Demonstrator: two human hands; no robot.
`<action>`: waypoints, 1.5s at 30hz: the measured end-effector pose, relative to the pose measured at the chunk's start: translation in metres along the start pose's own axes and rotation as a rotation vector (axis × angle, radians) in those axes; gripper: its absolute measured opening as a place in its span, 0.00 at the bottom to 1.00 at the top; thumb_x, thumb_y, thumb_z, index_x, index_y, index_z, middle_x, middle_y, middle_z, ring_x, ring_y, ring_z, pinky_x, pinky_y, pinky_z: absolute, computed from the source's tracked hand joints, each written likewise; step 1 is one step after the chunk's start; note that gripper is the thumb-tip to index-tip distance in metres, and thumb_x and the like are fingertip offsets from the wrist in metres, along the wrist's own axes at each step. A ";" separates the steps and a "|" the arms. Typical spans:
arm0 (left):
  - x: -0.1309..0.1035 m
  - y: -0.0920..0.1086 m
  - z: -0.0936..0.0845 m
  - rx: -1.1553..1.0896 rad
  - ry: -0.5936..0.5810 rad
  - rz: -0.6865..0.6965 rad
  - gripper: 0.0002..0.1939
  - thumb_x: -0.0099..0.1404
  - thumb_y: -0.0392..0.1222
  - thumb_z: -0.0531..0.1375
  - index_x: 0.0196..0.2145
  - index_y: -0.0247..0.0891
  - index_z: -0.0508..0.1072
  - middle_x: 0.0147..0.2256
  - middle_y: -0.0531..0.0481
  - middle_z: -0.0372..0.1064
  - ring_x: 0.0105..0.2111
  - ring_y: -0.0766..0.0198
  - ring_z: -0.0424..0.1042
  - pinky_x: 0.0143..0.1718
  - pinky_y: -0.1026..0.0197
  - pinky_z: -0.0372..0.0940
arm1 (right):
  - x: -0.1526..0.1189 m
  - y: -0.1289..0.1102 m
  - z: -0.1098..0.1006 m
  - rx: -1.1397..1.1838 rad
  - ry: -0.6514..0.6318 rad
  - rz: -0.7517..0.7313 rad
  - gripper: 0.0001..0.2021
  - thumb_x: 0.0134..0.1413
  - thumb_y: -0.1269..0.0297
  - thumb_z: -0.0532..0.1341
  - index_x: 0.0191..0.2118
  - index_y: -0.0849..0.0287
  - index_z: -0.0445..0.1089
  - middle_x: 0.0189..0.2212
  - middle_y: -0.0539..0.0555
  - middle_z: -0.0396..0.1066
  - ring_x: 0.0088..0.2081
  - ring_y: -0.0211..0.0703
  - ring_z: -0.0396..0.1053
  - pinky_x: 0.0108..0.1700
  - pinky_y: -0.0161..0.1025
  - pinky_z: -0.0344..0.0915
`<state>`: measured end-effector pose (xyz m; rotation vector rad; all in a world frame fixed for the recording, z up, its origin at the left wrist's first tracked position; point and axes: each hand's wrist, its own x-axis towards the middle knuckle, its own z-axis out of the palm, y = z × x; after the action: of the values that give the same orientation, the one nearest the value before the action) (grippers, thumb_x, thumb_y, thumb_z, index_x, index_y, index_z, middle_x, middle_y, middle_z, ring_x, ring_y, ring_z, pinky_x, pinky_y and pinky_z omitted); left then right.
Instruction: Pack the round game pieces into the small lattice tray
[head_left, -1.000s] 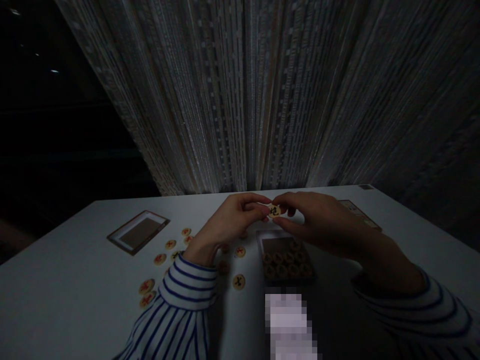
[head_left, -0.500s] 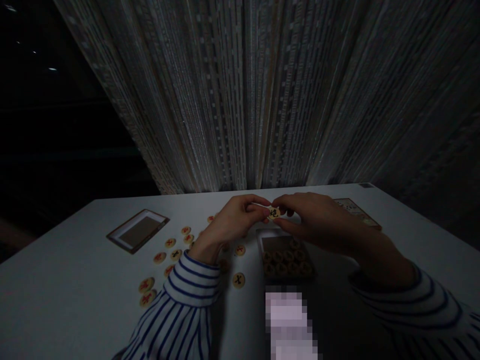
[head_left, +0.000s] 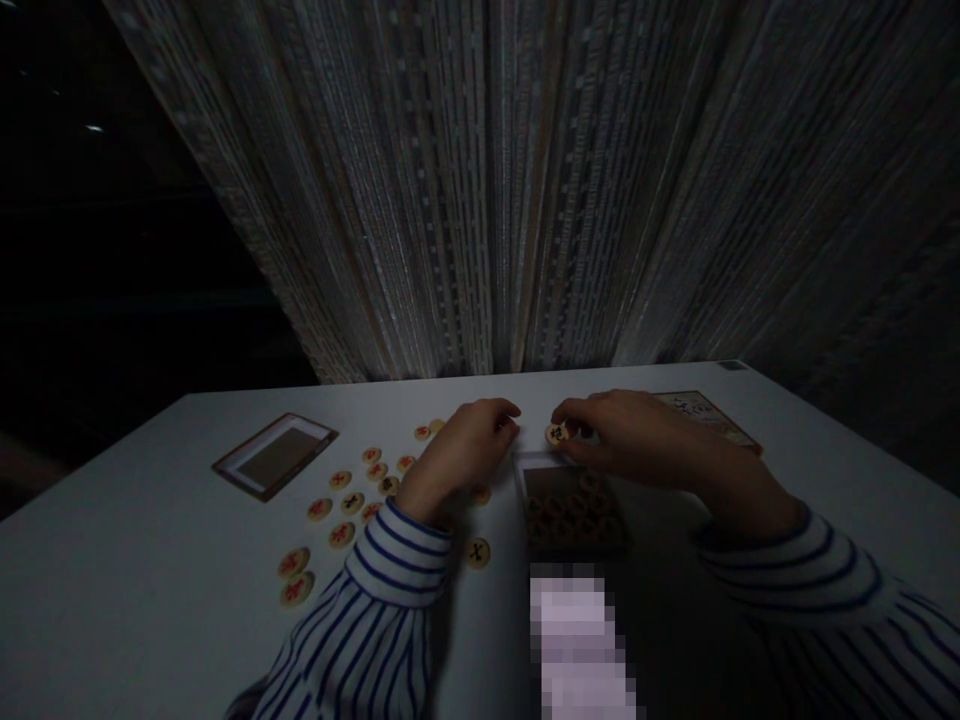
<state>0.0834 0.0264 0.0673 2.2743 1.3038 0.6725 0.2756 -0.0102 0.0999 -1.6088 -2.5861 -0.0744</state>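
Between the thumb and fingers of my right hand is a round wooden piece with a black character, held just above the back edge of an open box. Several round pieces lie in rows in the box's near part. My left hand is left of the box, its thumb and index finger slightly apart with nothing between them. Loose pieces with red or black characters lie on the white table left of and under my left arm, one of them near the box.
An open frame-like box lid lies at the left of the table. A printed card or lid is behind my right wrist. A string curtain hangs behind the table's back edge.
My left hand has let go of the piece and drawn back to the left. My right hand keeps the piece, now slightly lower and further right.
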 end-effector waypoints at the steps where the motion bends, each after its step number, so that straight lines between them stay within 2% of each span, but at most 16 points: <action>1: -0.001 0.001 0.001 0.058 -0.011 -0.006 0.15 0.61 0.38 0.53 0.44 0.34 0.71 0.41 0.43 0.73 0.41 0.59 0.71 0.44 0.60 0.62 | 0.000 0.002 0.002 0.006 -0.022 -0.010 0.15 0.54 0.56 0.52 0.42 0.55 0.69 0.34 0.55 0.73 0.34 0.45 0.69 0.33 0.39 0.58; 5: -0.002 0.002 0.003 0.223 -0.073 -0.015 0.16 0.61 0.37 0.51 0.46 0.34 0.71 0.43 0.42 0.72 0.44 0.57 0.70 0.46 0.58 0.61 | 0.002 0.007 0.009 0.042 -0.090 -0.026 0.14 0.52 0.59 0.53 0.41 0.55 0.70 0.38 0.56 0.73 0.38 0.46 0.69 0.36 0.40 0.59; 8: 0.000 0.000 0.007 0.266 -0.134 -0.007 0.17 0.61 0.37 0.51 0.46 0.34 0.71 0.45 0.41 0.71 0.45 0.56 0.69 0.46 0.58 0.61 | 0.003 0.009 0.013 0.046 -0.149 -0.010 0.12 0.50 0.63 0.53 0.39 0.55 0.71 0.36 0.55 0.73 0.36 0.46 0.69 0.34 0.40 0.59; 16: -0.002 -0.002 0.015 0.258 -0.210 0.045 0.15 0.60 0.34 0.49 0.40 0.33 0.73 0.38 0.40 0.73 0.37 0.58 0.71 0.39 0.60 0.62 | 0.005 0.011 0.019 0.029 -0.258 0.016 0.11 0.47 0.65 0.54 0.35 0.56 0.72 0.30 0.55 0.73 0.31 0.44 0.69 0.31 0.38 0.57; 25: -0.003 0.000 0.019 0.274 -0.293 0.052 0.12 0.58 0.32 0.50 0.33 0.32 0.73 0.32 0.39 0.73 0.29 0.61 0.71 0.31 0.62 0.61 | 0.008 0.013 0.030 0.034 -0.305 -0.046 0.10 0.46 0.66 0.55 0.34 0.56 0.71 0.32 0.55 0.72 0.32 0.43 0.69 0.31 0.37 0.58; 33: -0.002 -0.003 0.020 0.327 -0.293 0.055 0.12 0.58 0.31 0.50 0.33 0.31 0.73 0.31 0.38 0.73 0.29 0.61 0.71 0.30 0.61 0.61 | 0.010 0.014 0.040 0.019 -0.327 -0.052 0.11 0.49 0.61 0.55 0.35 0.56 0.72 0.32 0.55 0.72 0.33 0.45 0.69 0.29 0.37 0.58; 45: -0.004 0.002 0.017 0.302 -0.322 0.041 0.11 0.57 0.30 0.51 0.32 0.32 0.73 0.30 0.40 0.73 0.29 0.62 0.70 0.29 0.62 0.61 | 0.011 0.017 0.042 0.047 -0.349 -0.057 0.10 0.48 0.62 0.55 0.34 0.55 0.72 0.31 0.55 0.72 0.32 0.45 0.69 0.31 0.39 0.59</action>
<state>0.0926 0.0200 0.0542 2.5204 1.2700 0.1139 0.2833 0.0112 0.0592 -1.6610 -2.8597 0.2877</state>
